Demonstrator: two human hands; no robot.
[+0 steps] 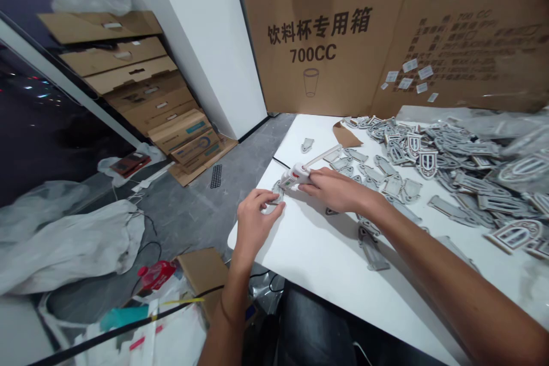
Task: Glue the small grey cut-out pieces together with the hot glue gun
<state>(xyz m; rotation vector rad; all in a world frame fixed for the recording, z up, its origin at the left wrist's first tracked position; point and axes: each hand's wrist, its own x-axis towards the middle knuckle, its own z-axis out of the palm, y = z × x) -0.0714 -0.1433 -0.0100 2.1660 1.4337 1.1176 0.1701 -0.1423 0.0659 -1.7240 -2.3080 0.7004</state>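
My right hand (334, 187) is wrapped round a white hot glue gun (295, 176). A pale glue stick (323, 156) juts from its back end, and the nozzle points down and left. Close by the nozzle, my left hand (254, 214) pinches a small grey badge-like piece (278, 189) between thumb and fingers, near the table's left edge. My fingers and the gun partly cover that piece. Beyond the gun, one more grey piece (307, 144) lies alone on the white table (309, 246).
Grey and white crest-shaped pieces (429, 163) are heaped on the right, several lying loose under my right forearm. Behind stands a large cardboard box (317, 23). A scrap of brown card (346, 135) lies by the heap. Flattened boxes (150, 86) and plastic bags (86, 240) occupy the floor left.
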